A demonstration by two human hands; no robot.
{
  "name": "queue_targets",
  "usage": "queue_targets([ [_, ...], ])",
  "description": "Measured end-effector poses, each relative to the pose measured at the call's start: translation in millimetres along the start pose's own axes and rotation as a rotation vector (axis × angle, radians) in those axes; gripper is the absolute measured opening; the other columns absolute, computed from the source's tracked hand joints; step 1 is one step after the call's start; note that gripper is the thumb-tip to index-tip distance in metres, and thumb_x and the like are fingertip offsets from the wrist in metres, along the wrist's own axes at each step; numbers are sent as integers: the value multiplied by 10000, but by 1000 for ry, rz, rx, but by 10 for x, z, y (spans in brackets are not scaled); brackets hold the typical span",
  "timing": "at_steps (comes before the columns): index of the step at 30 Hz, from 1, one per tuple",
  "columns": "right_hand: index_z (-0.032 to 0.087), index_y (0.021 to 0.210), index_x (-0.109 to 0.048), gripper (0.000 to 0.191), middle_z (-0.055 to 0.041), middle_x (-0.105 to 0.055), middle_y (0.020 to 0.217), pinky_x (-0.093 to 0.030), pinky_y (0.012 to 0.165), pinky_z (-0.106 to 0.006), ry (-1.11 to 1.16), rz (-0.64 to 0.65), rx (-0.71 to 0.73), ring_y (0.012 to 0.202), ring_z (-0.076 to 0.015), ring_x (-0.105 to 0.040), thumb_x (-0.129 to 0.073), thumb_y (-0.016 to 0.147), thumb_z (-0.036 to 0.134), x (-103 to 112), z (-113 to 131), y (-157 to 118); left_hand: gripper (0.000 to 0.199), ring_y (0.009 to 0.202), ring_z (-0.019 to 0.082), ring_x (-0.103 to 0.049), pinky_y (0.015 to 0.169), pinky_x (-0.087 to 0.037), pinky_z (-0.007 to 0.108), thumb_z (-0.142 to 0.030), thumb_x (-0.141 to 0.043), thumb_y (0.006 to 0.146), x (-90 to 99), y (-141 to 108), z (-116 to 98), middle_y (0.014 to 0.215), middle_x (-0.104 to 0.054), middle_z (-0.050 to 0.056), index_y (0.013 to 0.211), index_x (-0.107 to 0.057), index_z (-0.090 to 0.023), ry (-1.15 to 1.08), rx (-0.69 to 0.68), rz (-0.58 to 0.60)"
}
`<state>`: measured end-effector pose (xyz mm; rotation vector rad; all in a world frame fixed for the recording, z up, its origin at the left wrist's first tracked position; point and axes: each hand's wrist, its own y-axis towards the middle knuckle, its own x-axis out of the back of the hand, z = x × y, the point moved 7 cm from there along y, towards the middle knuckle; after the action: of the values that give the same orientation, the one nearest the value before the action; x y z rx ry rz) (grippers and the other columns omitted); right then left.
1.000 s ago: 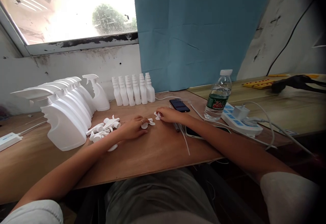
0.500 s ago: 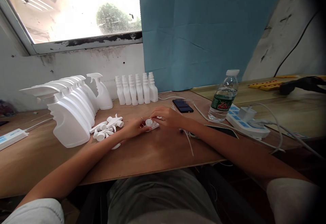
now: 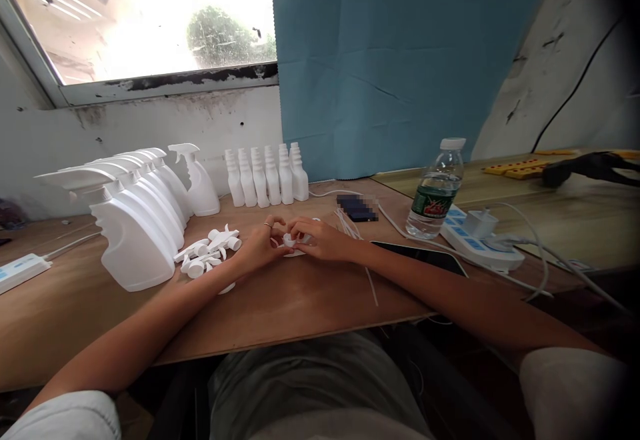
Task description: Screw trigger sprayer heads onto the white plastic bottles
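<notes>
My left hand (image 3: 261,245) and my right hand (image 3: 323,240) meet over the table, both closed around a white spray trigger head (image 3: 289,241). Its round collar faces up between the fingertips, and the fingers hide much of its body. Left of my left hand lies a loose pile of white trigger parts (image 3: 196,268). Several thin white dip tubes (image 3: 371,283) rest just right of my right hand.
Assembled white spray bottles (image 3: 137,247) stand in a row at left. Several open white bottles (image 3: 261,183) line the wall. A phone (image 3: 357,207), a dark flat device (image 3: 425,258), a water bottle (image 3: 434,203) and a power strip (image 3: 480,247) with cables occupy the right side.
My right hand has come down and closer to my left. Its fingers now reach the collar of the trigger head, and the left fingers have risen around it.
</notes>
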<state>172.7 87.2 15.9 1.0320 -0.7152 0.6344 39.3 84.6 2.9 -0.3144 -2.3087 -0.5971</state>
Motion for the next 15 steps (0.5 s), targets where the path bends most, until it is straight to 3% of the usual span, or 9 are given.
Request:
queue_targets([
  [4, 197, 935, -594, 65, -77, -609, 1145, -466, 922, -332, 4, -1, 19, 1044, -191, -582, -609, 875, 214, -9, 13, 4, 287, 682, 137, -606, 643, -455, 248, -440, -680, 812, -1, -10, 4, 848, -670, -10, 955, -559, -224, 123, -72, 9],
  [10, 187, 1063, -633, 236, -52, -674, 984, -468, 824, -316, -69, 49, -64, 891, -188, -618, -668, 847, 275, -42, -140, -9, 338, 730, 158, -600, 667, -438, 257, -476, -726, 774, 23, -23, 4, 882, -659, -8, 993, -638, -234, 305, -122, -4],
  [15, 181, 918, -673, 89, -34, -694, 899, -440, 724, -274, -68, 78, -11, 795, -166, -613, -650, 857, 242, -35, -115, 5, 211, 734, 155, -587, 663, -413, 251, -394, -672, 843, 29, -63, -139, 829, -634, 0, 949, -666, -213, 367, -181, 9],
])
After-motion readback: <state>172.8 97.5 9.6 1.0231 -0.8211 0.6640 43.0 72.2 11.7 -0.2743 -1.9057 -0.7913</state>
